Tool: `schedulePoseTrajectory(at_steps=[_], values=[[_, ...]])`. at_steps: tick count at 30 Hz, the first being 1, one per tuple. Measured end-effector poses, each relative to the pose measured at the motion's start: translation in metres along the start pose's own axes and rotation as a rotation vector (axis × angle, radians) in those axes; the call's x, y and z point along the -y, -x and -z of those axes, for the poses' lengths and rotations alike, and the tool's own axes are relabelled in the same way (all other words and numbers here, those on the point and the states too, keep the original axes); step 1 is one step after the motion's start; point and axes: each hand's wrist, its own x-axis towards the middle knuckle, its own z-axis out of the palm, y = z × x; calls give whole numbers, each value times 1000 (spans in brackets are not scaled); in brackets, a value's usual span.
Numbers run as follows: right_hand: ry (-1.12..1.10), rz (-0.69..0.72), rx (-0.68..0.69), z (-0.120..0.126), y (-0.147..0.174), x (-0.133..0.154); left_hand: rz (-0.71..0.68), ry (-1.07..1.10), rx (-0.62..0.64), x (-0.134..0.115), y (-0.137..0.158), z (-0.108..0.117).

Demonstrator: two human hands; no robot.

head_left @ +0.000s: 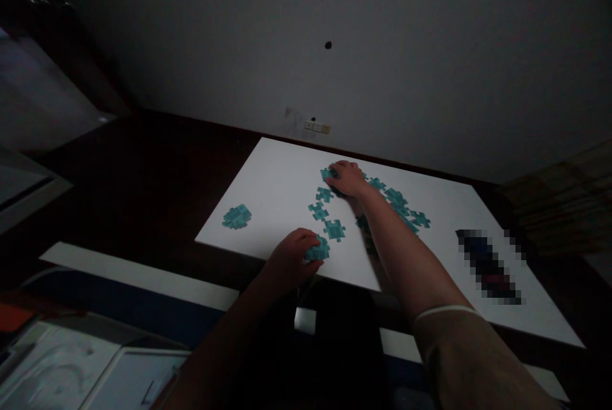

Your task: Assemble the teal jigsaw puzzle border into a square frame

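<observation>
Near the front edge of the white board [268,206], my left hand [292,254] is closed around a small stack of teal puzzle pieces [318,248], thumb below and fingers above. My right hand [348,178] reaches to the far side of the board, its fingers curled down on a teal puzzle piece [326,174]; the fingertips partly hide it. Between the hands lie single loose pieces [318,210] and a larger piece or pair [335,229]. More teal pieces [396,196] are scattered beyond my right forearm, which covers some of them.
A separate pile of teal pieces [236,217] sits at the board's left end. On the right a blurred-out dark object [490,266] lies on the board. Behind stands a grey wall [406,78] with a socket strip [317,127]. White-framed items [129,378] are at lower left.
</observation>
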Motion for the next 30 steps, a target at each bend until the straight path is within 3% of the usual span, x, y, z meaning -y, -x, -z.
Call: schedulePoseTrajectory(at_steps=[5, 10, 13, 15, 17, 18, 20, 25, 26, 28, 30], values=[[3, 9, 79, -7, -12, 3, 0, -9, 17, 5, 2, -5], [-301, 39, -46, 4, -17, 0, -2, 8, 6, 9, 5, -11], [-377, -1, -169, 24, -28, -13, 19, -14, 11, 7, 6, -11], [-452, -72, -332, 41, -34, -25, 25, -21, 16, 4, 6, -10], [-665, -138, -522, 57, -30, -37, 37, -33, -10, 2, 7, -11], [-768, -129, -544, 64, -22, -40, 39, -40, -31, 1, 8, -12], [-886, -37, -408, 72, 6, -41, 35, -51, -73, 1, 8, -14], [-940, 176, 412, 62, 107, 3, 21, -53, -129, 3, 5, -20], [-917, 210, 525, 57, 124, 16, 22, -51, -144, 3, 3, -20], [-850, 262, 604, 46, 148, 39, 15, -36, -175, 4, 1, -21], [-777, 300, 554, 38, 161, 57, 4, -12, -189, 5, 0, -20]])
